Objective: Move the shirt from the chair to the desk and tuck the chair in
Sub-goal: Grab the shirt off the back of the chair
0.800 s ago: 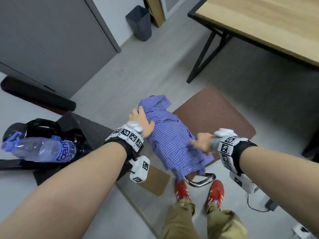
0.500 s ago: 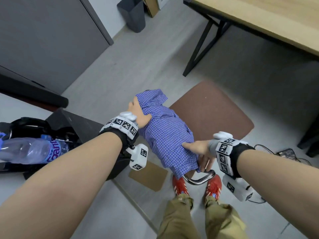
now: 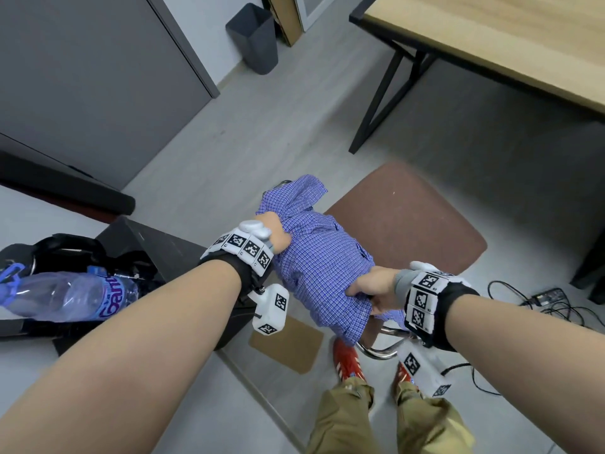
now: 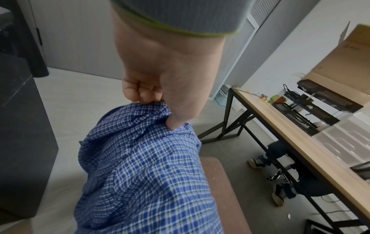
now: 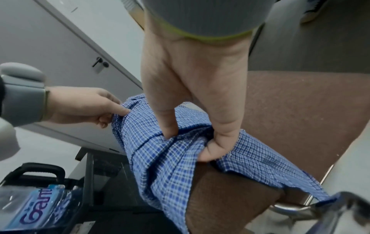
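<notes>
A blue checked shirt (image 3: 319, 260) (image 4: 140, 174) (image 5: 166, 150) hangs over the backrest of a brown upholstered chair (image 3: 409, 221) (image 5: 300, 114) with a chrome frame. My left hand (image 3: 278, 232) (image 4: 160, 101) grips a bunch of the shirt's cloth at its far end, fingers curled into the fabric. My right hand (image 3: 366, 291) (image 5: 192, 142) pinches the cloth at the near end, thumb on top and fingers tucked under. The wooden desk (image 3: 510, 44) (image 4: 300, 142) with black metal legs stands beyond the chair at the upper right.
A black case (image 3: 157, 253) with a water bottle (image 3: 65, 296) and a bag sits to my left. A grey bin (image 3: 255, 37) stands by the far wall beside grey cabinets. Cables (image 3: 537, 299) lie on the floor at right. Another person's legs (image 4: 280, 174) are under the desk.
Both hands went from lying on the shirt to gripping it: the left bunched the far end, the right slid to the near edge and curled under the cloth.
</notes>
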`<state>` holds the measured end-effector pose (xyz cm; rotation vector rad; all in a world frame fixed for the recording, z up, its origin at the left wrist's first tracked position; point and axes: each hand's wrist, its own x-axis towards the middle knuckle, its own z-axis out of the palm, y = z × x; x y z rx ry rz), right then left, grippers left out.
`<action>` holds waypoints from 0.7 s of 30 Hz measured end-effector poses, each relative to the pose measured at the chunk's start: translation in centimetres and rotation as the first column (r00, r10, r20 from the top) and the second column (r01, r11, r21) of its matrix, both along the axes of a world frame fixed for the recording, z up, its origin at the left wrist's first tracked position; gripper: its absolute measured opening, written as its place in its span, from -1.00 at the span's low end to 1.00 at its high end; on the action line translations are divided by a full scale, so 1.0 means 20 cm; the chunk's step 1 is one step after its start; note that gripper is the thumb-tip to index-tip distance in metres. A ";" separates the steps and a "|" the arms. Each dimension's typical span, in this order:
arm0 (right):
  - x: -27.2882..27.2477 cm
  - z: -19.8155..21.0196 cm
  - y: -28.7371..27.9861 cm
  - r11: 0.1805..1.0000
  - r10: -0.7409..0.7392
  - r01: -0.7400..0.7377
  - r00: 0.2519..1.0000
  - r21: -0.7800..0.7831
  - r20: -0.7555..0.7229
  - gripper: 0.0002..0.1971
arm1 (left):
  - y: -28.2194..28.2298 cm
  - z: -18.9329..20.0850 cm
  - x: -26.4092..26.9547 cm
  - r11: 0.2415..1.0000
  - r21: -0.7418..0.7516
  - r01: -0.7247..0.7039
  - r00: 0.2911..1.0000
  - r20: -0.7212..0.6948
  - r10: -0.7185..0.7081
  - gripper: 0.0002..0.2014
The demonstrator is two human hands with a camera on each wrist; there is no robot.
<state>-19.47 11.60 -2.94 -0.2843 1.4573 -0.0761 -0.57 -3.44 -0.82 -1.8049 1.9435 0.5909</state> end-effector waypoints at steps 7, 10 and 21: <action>0.02 -0.02 -0.01 0.989 -0.144 0.142 0.986 -0.036 -0.080 -0.73 | 0.05 0.00 0.05 0.985 0.007 0.174 0.984 0.038 -0.174 -0.74; 0.03 0.02 -0.03 0.978 -0.206 0.208 0.975 0.008 -0.088 -0.78 | 0.06 0.02 0.07 0.989 0.030 0.143 0.980 -0.143 -0.137 -0.79; 0.11 0.17 -0.10 0.827 -0.555 0.563 0.816 -0.003 0.163 -0.88 | 0.08 0.13 -0.04 0.963 0.241 -0.119 0.948 -0.259 0.183 -0.20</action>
